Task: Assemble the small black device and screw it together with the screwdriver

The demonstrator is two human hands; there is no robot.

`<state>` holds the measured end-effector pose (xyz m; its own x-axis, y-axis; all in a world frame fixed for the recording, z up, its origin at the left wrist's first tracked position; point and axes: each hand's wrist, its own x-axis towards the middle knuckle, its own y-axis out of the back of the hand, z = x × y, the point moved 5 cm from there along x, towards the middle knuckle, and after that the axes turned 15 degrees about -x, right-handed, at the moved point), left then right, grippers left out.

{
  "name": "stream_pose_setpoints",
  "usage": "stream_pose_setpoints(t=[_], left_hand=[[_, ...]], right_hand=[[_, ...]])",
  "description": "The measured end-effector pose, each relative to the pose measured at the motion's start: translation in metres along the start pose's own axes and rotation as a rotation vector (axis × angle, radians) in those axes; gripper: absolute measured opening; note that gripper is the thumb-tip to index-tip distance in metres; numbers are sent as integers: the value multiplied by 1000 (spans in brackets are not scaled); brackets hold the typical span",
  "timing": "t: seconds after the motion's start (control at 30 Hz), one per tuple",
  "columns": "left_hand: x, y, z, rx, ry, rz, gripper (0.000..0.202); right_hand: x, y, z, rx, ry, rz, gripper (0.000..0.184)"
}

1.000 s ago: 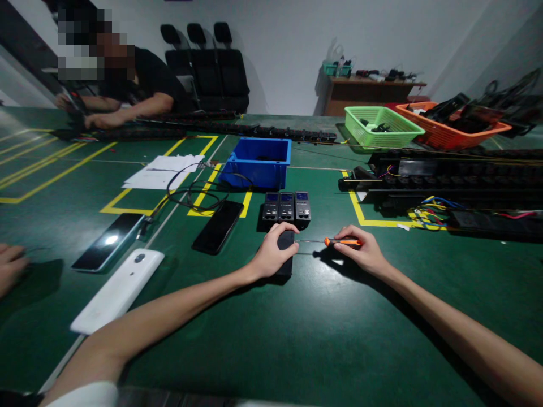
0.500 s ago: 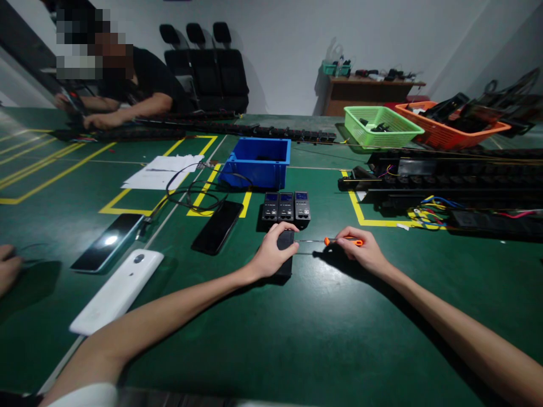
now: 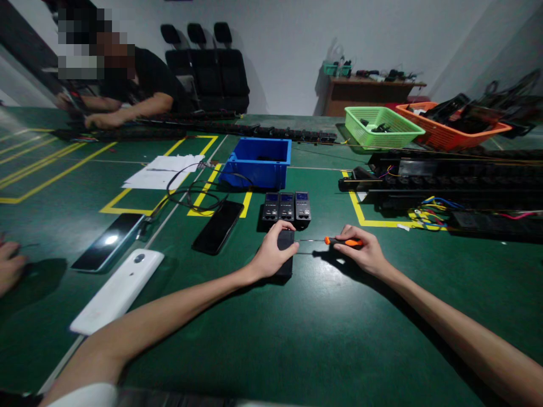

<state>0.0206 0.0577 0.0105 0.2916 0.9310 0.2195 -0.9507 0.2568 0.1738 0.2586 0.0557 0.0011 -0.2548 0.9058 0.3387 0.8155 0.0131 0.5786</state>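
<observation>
My left hand [image 3: 274,249] is closed around a black box-shaped module [image 3: 287,263], holding it against the green table. In my right hand [image 3: 360,246] is a screwdriver [image 3: 343,241] with an orange and black handle, pinched between thumb and fingers. Its thin shaft lies level and points left, the tip at or very near the module's right side; whether it touches a screw is too small to tell. Just behind the module stand three similar black modules [image 3: 286,208] in a row, with small dark-blue panels on top.
Behind the modules sits a blue bin [image 3: 258,164]. To the left lie a black phone [image 3: 218,227], a lit phone [image 3: 109,242], a white device [image 3: 117,291], cables and papers [image 3: 161,172]. Long black assemblies [image 3: 441,175] occupy the right. A co-worker [image 3: 139,85] works across the table; another person's hand [image 3: 11,264] is far left.
The fingers of my right hand have shifted on the screwdriver handle, showing more of it. My left hand and the module stay put. The hand at far left moved slightly.
</observation>
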Motion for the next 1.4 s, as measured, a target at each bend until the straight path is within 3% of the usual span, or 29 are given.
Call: stream_pose_setpoints(t=[0.2, 0.4, 0.67, 0.97, 1.4], left_hand=[[0, -1, 0, -8, 1, -5, 25], [-1, -1, 0, -12, 23, -14, 26], [-1, 0, 0, -1, 17, -14, 25], [0, 0, -1, 12, 7, -8, 25], [-1, 0, -2, -1, 26, -7, 26]], right_hand=[[-1, 0, 4, 25, -94, -53, 19], [-1, 0, 11, 280, -261, -54, 24], [-3, -5, 9, 150, -302, -137, 30], [-1, 0, 5, 38, -218, -103, 24], [5, 3, 4, 191, -148, -141, 21]])
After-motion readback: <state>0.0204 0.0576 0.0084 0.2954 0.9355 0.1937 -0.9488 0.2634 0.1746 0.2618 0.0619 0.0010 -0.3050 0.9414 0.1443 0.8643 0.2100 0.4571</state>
